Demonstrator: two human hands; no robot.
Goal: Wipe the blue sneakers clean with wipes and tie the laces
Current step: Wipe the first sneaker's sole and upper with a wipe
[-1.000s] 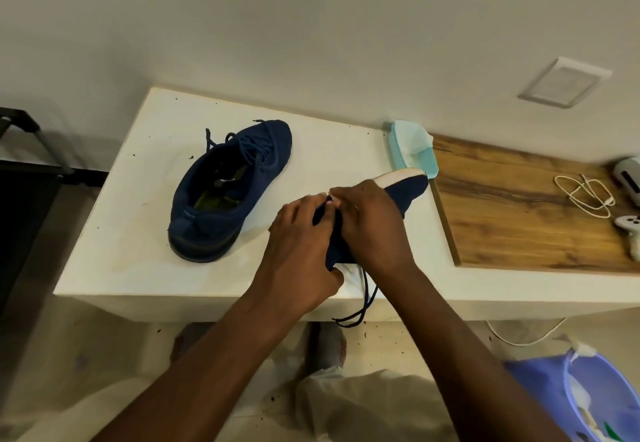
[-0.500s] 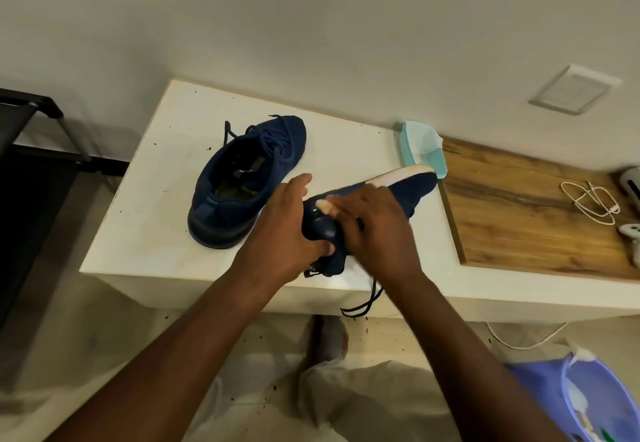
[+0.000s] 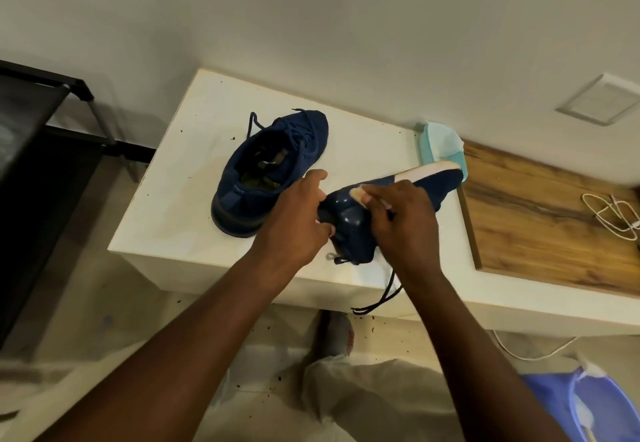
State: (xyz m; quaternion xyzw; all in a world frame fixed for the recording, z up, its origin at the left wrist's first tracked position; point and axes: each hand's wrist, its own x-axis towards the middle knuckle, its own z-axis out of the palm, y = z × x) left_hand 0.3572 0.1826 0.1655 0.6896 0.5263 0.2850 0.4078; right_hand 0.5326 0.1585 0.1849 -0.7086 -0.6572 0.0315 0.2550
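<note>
Both hands are clamped on one sneaker [image 3: 349, 223]: left hand [image 3: 294, 219] wraps the heel end, right hand [image 3: 405, 223] curls over the middle. It's tipped on its side near the front of the white table [image 3: 194, 171], with the sole turned toward my camera, the toe pointing at the wooden board [image 3: 540, 219] and a lace [image 3: 384, 294] dangling off the edge. The pale bit under the right fingers [image 3: 381, 199] could be a wipe, can't really tell from my feed. The second sneaker [image 3: 273, 171] sits upright just left of it.
</note>
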